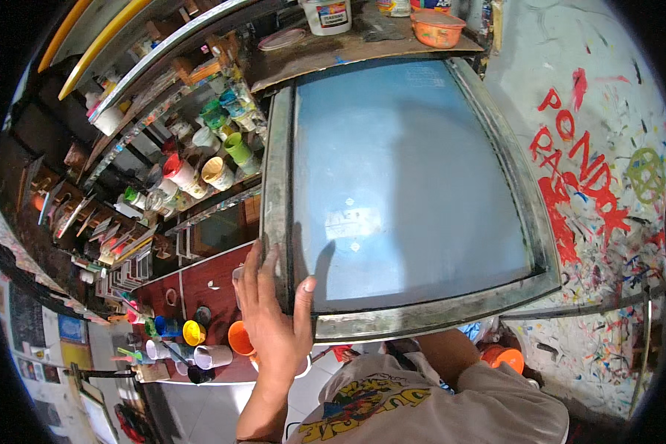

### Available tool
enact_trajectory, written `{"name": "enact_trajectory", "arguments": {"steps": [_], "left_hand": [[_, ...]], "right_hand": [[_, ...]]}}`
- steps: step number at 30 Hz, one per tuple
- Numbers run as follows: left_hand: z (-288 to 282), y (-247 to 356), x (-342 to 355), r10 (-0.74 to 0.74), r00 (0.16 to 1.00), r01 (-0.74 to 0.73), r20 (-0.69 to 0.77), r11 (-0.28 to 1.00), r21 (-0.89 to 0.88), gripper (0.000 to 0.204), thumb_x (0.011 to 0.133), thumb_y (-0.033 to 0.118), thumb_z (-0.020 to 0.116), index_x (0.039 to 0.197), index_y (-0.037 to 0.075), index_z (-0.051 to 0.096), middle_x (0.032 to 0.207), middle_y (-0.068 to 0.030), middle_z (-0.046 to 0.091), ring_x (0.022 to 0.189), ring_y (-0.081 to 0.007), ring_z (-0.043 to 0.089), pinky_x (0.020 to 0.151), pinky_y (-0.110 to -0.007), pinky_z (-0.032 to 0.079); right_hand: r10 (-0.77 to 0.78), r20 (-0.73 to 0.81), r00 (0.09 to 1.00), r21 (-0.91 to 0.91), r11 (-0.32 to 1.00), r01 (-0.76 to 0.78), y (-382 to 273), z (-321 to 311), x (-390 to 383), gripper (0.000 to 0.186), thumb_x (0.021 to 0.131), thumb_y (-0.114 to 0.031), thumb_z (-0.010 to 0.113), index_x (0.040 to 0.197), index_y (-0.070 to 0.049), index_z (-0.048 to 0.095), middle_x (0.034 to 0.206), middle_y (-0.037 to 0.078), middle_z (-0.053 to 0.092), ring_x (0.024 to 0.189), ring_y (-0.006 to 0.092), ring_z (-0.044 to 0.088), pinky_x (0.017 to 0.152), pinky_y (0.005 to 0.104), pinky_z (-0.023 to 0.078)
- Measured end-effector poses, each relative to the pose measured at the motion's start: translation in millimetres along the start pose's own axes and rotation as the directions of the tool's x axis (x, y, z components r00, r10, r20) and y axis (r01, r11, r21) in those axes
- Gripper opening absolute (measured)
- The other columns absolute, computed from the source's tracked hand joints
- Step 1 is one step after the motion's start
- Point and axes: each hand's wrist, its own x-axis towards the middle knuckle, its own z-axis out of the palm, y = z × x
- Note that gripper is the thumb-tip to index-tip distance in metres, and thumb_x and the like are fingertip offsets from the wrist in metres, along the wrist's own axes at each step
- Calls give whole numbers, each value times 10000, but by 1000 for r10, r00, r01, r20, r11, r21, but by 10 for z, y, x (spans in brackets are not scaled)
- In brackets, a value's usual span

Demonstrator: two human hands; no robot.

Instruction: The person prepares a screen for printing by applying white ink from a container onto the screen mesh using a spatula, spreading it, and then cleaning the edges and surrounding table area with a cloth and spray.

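Note:
A large screen-printing frame [429, 311] with a grey, worn border and pale blue mesh [348, 155] fills the middle of the view. Small light marks and a whitish patch show on the mesh, and a dark shadow covers its right half. My left hand [275, 318] lies against the frame's near left corner. Its fingers stretch along the left side, and the thumb stands apart over the near border. The right forearm [448, 351] passes under the near edge; the frame hides my right hand, so its hold cannot be seen.
A wooden shelf [274, 65] with a white tub [327, 16] and an orange bowl [436, 29] adjoins the far edge. Paint cups [216, 174] crowd racks at left. Below them, a red table [214, 285] bears more cups. A paint-splattered wall [607, 148] stands at right.

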Motion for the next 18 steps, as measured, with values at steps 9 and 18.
{"name": "enact_trajectory", "arguments": {"steps": [9,18], "left_hand": [[26,-84,-20,-27,1000,27,-6,995,-92,600,923,359,689,1381,12,517,1481,-233,443,1374,-438,408,1155,-635,227],[0,-19,-24,-9,1000,10,-18,1000,4,502,952,261,662,1371,10,542,1461,-239,483,1324,-420,486,1114,-503,351]], "right_hand": [[6,2,1000,-27,1000,-6,-25,-183,-15,269,879,-125,717,1130,-42,664,1134,98,691,1072,214,658,964,351,525],[11,28,1000,-26,1000,-10,-51,-204,-93,276,872,-129,724,1127,-41,668,1130,102,694,1069,212,660,960,350,525]]}}
